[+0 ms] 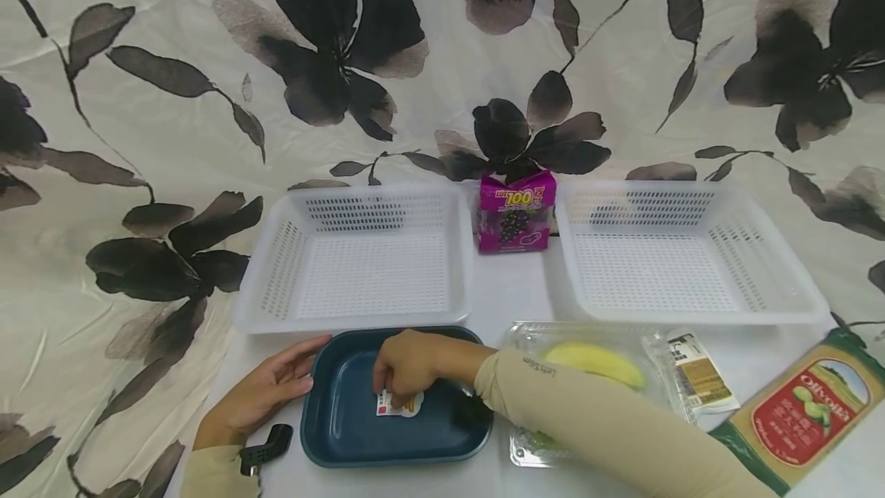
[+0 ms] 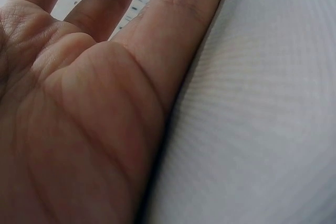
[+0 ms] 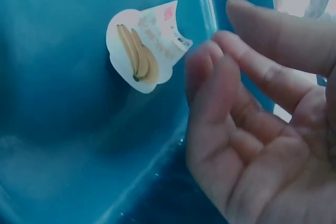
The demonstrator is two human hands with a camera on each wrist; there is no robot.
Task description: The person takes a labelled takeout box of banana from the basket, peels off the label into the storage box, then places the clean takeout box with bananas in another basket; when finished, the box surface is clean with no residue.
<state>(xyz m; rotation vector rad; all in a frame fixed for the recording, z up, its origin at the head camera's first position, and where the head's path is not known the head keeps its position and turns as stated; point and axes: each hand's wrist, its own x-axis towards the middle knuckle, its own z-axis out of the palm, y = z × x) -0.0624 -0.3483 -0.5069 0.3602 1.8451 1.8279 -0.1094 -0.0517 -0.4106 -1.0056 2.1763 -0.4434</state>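
A dark blue tray (image 1: 346, 440) stands on the white table at the front. Inside it lies a small white paper label (image 3: 137, 51) with a picture of bananas and a scalloped edge. My right hand (image 1: 415, 363) reaches in over this label, fingers loosely bent; in the right wrist view the label shows beside the fingertips, with nothing held between them. At the tray's left end is my left hand (image 1: 259, 392), its fingers extended and their tips at the rim. The left wrist view shows mostly the palm.
Behind the tray stand two white perforated baskets (image 1: 353, 319) (image 1: 698, 313), with a purple grape candy bag (image 1: 515, 217) between them. To the right are a clear plastic box (image 1: 528, 336) with a banana (image 1: 594, 363), a labelled packet (image 1: 700, 375) and an Olivoila bag (image 1: 805, 413). A black clip-like device (image 1: 273, 444) sits by the left wrist.
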